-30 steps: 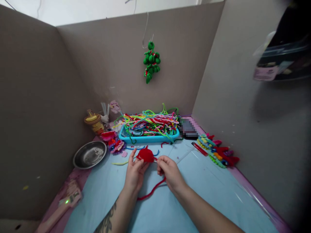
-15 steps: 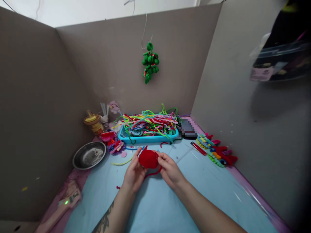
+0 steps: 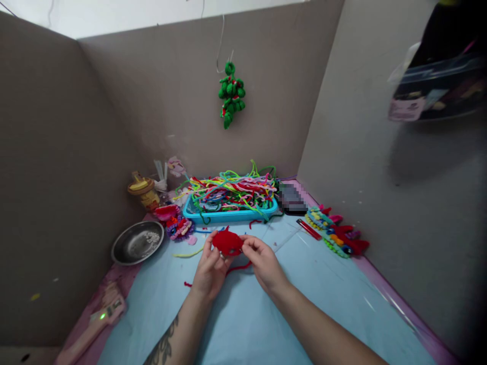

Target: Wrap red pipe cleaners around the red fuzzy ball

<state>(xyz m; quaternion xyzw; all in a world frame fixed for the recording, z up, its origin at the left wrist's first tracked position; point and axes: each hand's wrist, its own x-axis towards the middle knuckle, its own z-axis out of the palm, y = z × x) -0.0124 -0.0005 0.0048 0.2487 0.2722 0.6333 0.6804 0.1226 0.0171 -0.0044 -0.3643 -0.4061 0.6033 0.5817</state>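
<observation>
Between the side edges of the table (image 3: 342, 309), the left hand (image 3: 209, 271) and the right hand (image 3: 262, 261) stand close, fingers (image 3: 251, 240) gripping; the left forearm (image 3: 186, 322) carries a tattoo.

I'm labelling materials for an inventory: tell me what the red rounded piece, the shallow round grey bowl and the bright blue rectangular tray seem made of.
Red piece: probably chenille or yarn; matte, soft-looking surface, exact fibre unclear.
Grey bowl: likely metal, smooth and fairly shiny, judging by its silvery highlights.
Blue tray: apparently plastic, smooth, given its even colour and moulded-looking rim.
</observation>
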